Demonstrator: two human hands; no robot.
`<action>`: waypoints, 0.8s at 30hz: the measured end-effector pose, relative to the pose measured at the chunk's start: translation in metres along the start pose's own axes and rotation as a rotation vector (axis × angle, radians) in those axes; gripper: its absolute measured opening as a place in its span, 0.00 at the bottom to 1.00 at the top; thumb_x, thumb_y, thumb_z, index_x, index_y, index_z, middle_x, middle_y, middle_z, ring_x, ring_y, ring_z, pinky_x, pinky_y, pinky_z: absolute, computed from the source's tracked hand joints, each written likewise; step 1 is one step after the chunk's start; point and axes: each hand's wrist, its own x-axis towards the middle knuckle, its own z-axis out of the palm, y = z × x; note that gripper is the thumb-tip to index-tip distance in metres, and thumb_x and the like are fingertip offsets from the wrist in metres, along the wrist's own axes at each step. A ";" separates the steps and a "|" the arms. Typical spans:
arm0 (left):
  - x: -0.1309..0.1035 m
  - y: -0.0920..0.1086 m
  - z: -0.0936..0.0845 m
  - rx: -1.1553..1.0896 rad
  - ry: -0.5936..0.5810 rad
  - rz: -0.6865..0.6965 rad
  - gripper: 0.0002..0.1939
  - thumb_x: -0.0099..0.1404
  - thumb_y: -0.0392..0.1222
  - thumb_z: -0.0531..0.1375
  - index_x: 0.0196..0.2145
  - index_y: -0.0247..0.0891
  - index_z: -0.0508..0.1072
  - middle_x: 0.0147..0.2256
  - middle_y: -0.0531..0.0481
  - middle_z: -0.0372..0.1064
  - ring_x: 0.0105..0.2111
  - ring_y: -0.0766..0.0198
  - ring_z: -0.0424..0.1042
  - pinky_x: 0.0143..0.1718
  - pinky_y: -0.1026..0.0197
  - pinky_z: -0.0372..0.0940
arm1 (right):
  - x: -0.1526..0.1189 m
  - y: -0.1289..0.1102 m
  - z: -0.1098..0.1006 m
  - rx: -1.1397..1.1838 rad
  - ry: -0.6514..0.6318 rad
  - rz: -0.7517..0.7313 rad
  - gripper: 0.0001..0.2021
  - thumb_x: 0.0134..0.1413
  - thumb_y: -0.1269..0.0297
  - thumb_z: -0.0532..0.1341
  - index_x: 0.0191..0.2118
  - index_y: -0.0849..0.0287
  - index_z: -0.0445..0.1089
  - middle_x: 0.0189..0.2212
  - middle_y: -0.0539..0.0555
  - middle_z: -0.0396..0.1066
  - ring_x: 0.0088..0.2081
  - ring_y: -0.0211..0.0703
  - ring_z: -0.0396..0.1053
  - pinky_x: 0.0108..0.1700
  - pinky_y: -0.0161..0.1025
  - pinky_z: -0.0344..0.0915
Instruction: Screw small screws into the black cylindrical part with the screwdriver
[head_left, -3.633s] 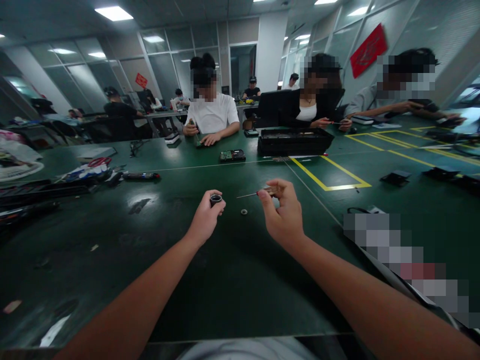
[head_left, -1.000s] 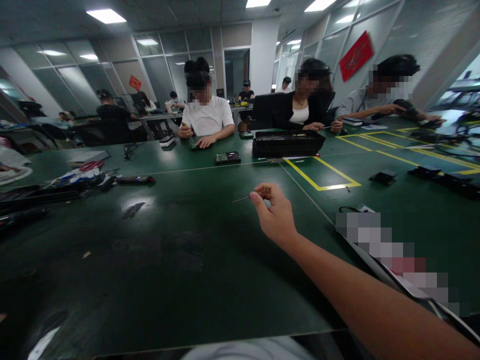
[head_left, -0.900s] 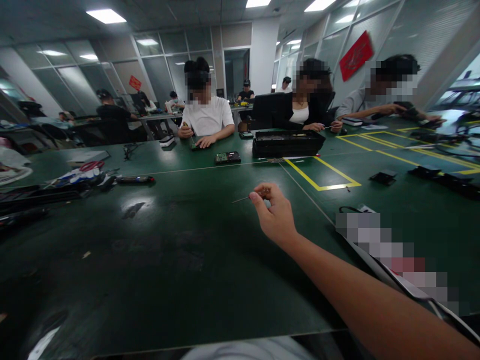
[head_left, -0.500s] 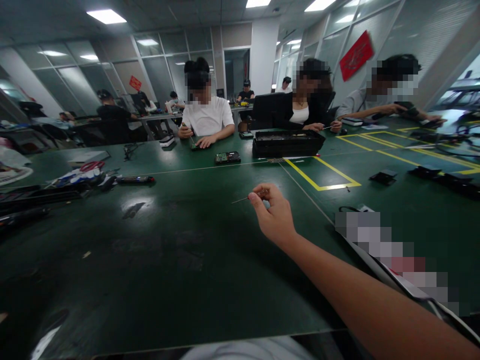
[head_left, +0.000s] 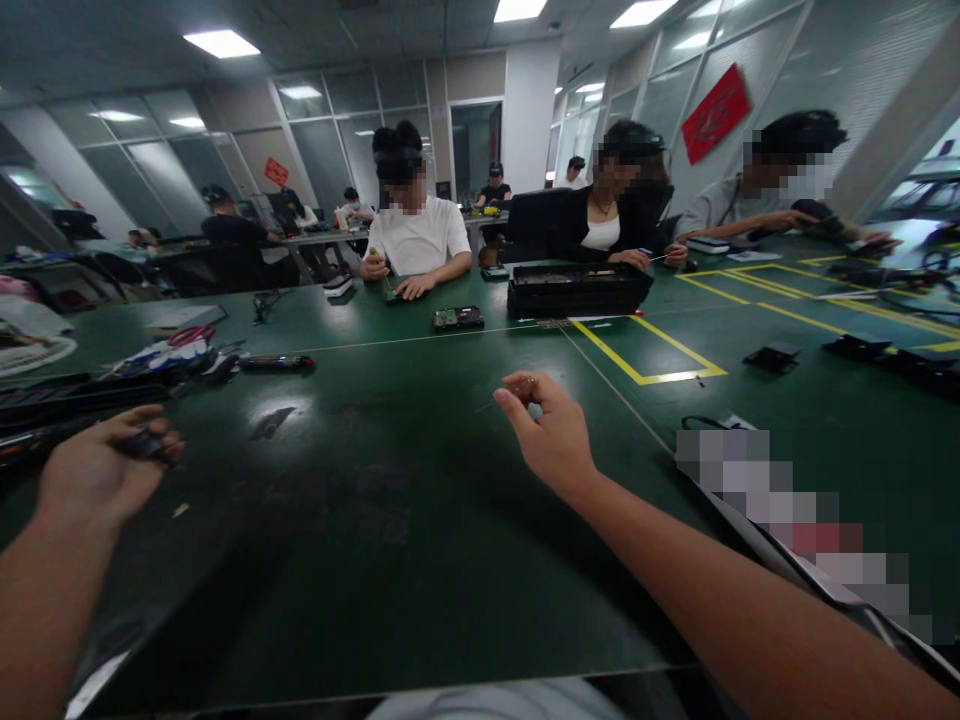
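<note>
Right hand [head_left: 551, 435] is raised over the middle of the green table [head_left: 420, 500], thumb and fingertips pinched on a thin screwdriver [head_left: 517, 388]. Its handle sits inside the grip and the slim shaft pokes left toward the bare table top. The tip is blurred, so I can't tell whether anything is on it.

Left hand [head_left: 97, 470] is out at the left edge, palm up, fingers curled around a small dark part [head_left: 146, 445]. It's motion-blurred, so the shape is unclear and how firm the hold is can't be read either. It sits just beside the long black tray [head_left: 82, 392] and near the clutter of red scissors [head_left: 191, 333] and a dark pen-like tool [head_left: 274, 362].

Farther out: a circuit board [head_left: 457, 318], a black case [head_left: 577, 287] and yellow tape lines [head_left: 652, 350]. Three other people are working along the far side of the table, with their own hands on their own parts.

Risks as I read them:
- The dark part rests in a loose, open cup of fingers. Any tilt and it could roll off onto the dark table, where it would be hard to spot.
- The screwdriver is held only by the fingertips. A slip could drop it or swing the sharp tip toward the left hand once the two hands meet.
- The hands are well apart, so lining up tip and part needs care.
</note>
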 end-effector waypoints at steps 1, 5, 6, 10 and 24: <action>-0.003 -0.005 0.014 -0.084 -0.053 -0.041 0.07 0.60 0.28 0.51 0.34 0.32 0.67 0.22 0.55 0.63 0.27 0.70 0.62 0.32 0.67 0.61 | 0.000 0.000 0.000 -0.004 -0.005 0.009 0.13 0.62 0.53 0.62 0.44 0.56 0.74 0.31 0.52 0.75 0.32 0.44 0.72 0.33 0.40 0.66; -0.032 -0.022 0.087 -0.220 -0.321 -0.068 0.12 0.57 0.28 0.58 0.40 0.34 0.70 0.29 0.54 0.66 0.29 0.68 0.65 0.32 0.66 0.62 | 0.001 -0.002 -0.002 -0.011 -0.006 0.023 0.14 0.63 0.52 0.61 0.43 0.56 0.76 0.28 0.51 0.75 0.29 0.43 0.71 0.35 0.41 0.67; -0.041 -0.027 0.106 -0.221 -0.404 -0.062 0.17 0.53 0.26 0.60 0.42 0.34 0.70 0.31 0.54 0.67 0.30 0.67 0.66 0.32 0.65 0.62 | 0.001 -0.002 -0.002 -0.008 -0.003 0.023 0.14 0.63 0.51 0.60 0.42 0.55 0.76 0.29 0.51 0.75 0.29 0.44 0.71 0.34 0.41 0.66; -0.079 -0.049 0.173 -0.164 -0.633 -0.023 0.27 0.45 0.22 0.63 0.44 0.36 0.68 0.37 0.51 0.69 0.35 0.65 0.69 0.37 0.63 0.63 | 0.001 -0.001 -0.003 0.009 0.009 0.010 0.14 0.64 0.51 0.60 0.37 0.55 0.75 0.26 0.50 0.73 0.28 0.42 0.69 0.32 0.39 0.64; -0.125 -0.103 0.227 0.102 -0.867 0.307 0.23 0.56 0.33 0.68 0.50 0.39 0.74 0.47 0.45 0.75 0.50 0.55 0.73 0.58 0.50 0.62 | -0.003 0.002 0.002 0.255 0.121 0.027 0.11 0.69 0.54 0.53 0.42 0.54 0.67 0.30 0.50 0.70 0.32 0.41 0.69 0.36 0.40 0.67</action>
